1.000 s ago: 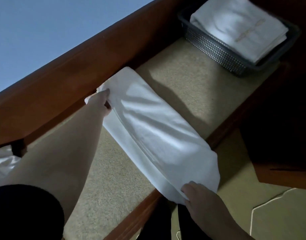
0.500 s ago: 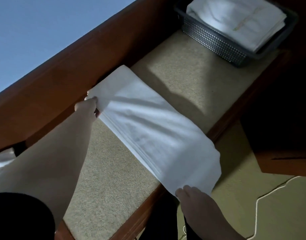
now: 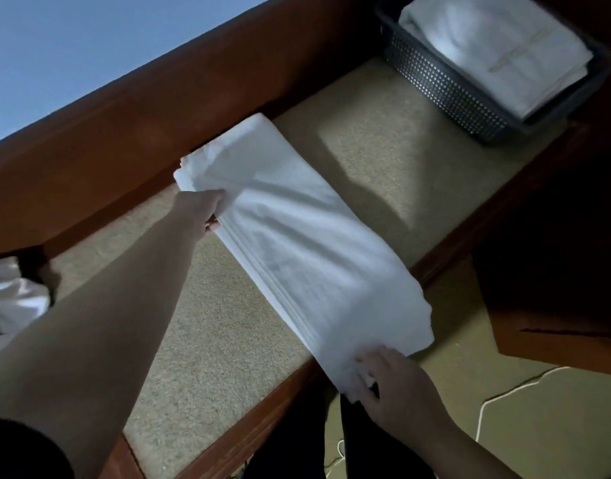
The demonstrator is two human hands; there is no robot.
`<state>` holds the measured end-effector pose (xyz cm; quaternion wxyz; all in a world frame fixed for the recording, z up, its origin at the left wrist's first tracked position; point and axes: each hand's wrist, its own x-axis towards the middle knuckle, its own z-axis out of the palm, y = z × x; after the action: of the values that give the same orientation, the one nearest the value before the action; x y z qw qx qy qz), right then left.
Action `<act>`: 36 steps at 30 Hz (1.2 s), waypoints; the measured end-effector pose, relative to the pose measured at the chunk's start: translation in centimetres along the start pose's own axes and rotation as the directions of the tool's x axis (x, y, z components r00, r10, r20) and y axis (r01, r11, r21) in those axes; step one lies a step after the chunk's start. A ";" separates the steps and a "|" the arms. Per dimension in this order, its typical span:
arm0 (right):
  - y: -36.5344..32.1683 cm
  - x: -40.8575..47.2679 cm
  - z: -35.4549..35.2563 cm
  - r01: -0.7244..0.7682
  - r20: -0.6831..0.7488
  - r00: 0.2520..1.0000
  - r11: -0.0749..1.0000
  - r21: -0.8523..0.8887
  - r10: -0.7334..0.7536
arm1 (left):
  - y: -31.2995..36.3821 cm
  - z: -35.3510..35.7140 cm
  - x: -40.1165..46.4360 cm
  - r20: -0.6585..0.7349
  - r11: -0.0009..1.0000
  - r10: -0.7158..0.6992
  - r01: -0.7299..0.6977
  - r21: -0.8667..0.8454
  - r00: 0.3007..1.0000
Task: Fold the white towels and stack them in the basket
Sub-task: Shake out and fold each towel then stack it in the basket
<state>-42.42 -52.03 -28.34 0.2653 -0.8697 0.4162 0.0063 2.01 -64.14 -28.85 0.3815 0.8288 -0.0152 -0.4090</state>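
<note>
While the white towel [image 3: 297,243] lies folded in a long strip across the table [image 3: 207,340], I have my left hand [image 3: 200,210] pinching its far end and my right hand [image 3: 390,385] gripping its near end, which overhangs the table's front edge. Toward the table's far right corner sits the basket [image 3: 446,88], folded towels [image 3: 497,46] stacked inside.

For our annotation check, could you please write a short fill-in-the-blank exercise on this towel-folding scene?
1. The left hand and the right hand each grip one end of the long ____ towel.
2. The grey basket already holds folded ____.
3. The long towel lies on the ____ tabletop.

Missing words: white; towels; beige
</note>
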 end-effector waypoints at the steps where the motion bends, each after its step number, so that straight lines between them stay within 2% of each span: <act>1: 0.5 0.8 -0.7 -0.015 -0.041 0.999 1.000 -0.013 0.015 | -0.8 0.5 -1.4 0.019 1.000 0.001 -0.002 0.024 1.000; 4: 2.0 4.0 -3.0 -0.046 -0.072 0.997 0.996 -0.078 0.040 | -3.5 1.7 -5.7 0.076 0.996 -0.051 0.045 0.076 0.996; 7: 2.8 7.5 -4.3 0.025 0.011 1.000 0.984 -0.177 -0.023 | -7.1 3.2 -9.0 0.086 0.992 -0.117 0.112 0.060 0.989; 11: 2.5 12.9 -5.3 0.242 0.212 0.959 0.929 -0.279 -0.186 | -11.9 4.8 -12.6 0.058 0.985 -0.141 0.134 0.106 0.988; 13: 2.3 15.8 -5.6 0.285 0.356 0.920 0.904 -0.318 -0.165 | -13.3 5.3 -14.0 -0.009 0.983 -0.103 0.103 0.150 0.995; 15: 2.3 18.2 -5.3 0.312 0.439 0.888 0.884 -0.349 -0.140 | -13.7 5.7 -15.4 -0.079 0.980 -0.077 0.090 0.179 0.994; 18: 2.4 20.2 -4.9 0.380 0.454 0.871 0.845 -0.377 -0.189 | -13.6 6.9 -17.0 -0.136 0.967 -0.089 0.119 0.227 0.987; 21: 2.5 22.7 -4.9 0.466 0.435 0.846 0.824 -0.322 -0.309 | -14.1 8.1 -18.3 -0.137 0.948 -0.112 0.147 0.281 0.984; 24: 2.0 26.5 -4.8 0.515 0.455 0.817 0.802 -0.303 -0.354 | -15.6 8.8 -18.7 -0.181 0.944 -0.108 0.158 0.290 0.977; 27: 1.0 30.2 -4.4 0.530 0.464 0.817 0.762 -0.371 -0.343 | -16.3 9.3 -19.4 -0.227 0.950 -0.089 0.151 0.273 0.970; 33: -1.7 38.0 -4.5 0.517 0.404 0.842 0.750 -0.413 -0.358 | -17.8 9.3 -20.7 -0.143 0.944 -0.066 0.108 0.313 0.988; 36: -2.9 41.4 -4.5 0.517 0.361 0.848 0.754 -0.407 -0.387 | -18.6 9.5 -21.1 -0.162 0.952 -0.091 0.133 0.275 0.983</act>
<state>-14.24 -82.47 -32.75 0.0812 -0.9743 0.1385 0.1582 -23.88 -49.74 -30.33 0.2345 0.9025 0.0015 -0.3612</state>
